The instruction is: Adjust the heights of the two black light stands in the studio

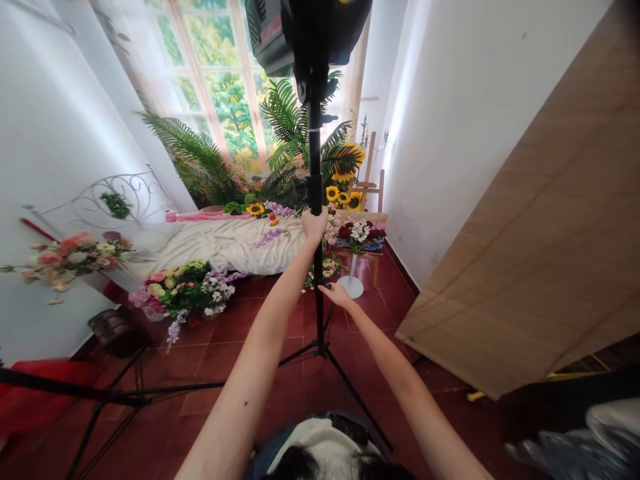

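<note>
A black light stand [319, 253] rises upright in front of me, its tripod legs spread on the floor. A dark studio light [325, 33] sits on top, cut off by the upper edge. My left hand [315, 225] is closed around the pole, just below a collar joint [314, 190]. Lower down, my right hand [336, 294] pinches a small black knob [325, 287] on the side of the pole. Part of that knob is hidden by the fingers.
Another black tripod [100, 393] reaches in from the left. Behind the stand are a bed with a cream sheet [215, 243], a flower arrangement [185, 290], a white pedestal vase [351, 283], a wooden easel [371, 180] and palms [200, 150]. A large brown panel [540, 220] leans at right.
</note>
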`<state>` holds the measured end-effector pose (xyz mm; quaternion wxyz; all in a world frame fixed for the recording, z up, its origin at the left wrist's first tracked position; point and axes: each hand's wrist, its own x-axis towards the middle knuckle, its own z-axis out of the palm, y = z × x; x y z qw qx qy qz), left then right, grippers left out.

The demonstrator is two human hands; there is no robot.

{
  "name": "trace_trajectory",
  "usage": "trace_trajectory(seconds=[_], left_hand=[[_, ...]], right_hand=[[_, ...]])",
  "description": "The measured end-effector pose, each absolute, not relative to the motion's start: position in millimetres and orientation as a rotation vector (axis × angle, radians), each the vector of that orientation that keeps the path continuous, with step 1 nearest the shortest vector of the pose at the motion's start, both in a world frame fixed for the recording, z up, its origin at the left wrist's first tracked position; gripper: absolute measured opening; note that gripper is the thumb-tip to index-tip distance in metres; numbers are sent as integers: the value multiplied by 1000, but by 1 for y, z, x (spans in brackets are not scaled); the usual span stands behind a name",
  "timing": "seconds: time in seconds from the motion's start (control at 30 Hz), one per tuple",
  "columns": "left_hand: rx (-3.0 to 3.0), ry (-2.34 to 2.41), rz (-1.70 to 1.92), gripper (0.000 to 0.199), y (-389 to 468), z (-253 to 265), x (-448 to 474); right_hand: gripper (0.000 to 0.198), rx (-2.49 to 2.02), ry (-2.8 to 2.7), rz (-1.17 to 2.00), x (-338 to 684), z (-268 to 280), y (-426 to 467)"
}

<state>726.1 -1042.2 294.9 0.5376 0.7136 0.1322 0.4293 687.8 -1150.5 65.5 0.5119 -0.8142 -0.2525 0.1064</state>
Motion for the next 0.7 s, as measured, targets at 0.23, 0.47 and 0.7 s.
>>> trace_trajectory(seconds=[0.23,0.47,0.7], left_hand=[[1670,454,947,22,-1046,242,720],[1668,575,852,19,-1044,154,716],[1645,559,816,20,-1038,111,724]], right_hand=[[10,-2680,-1149,-263,690,89,-1164],[17,-2667,-1076,-270,679,80,-1173],[22,-2544,-988,-177,674,61,-1182]])
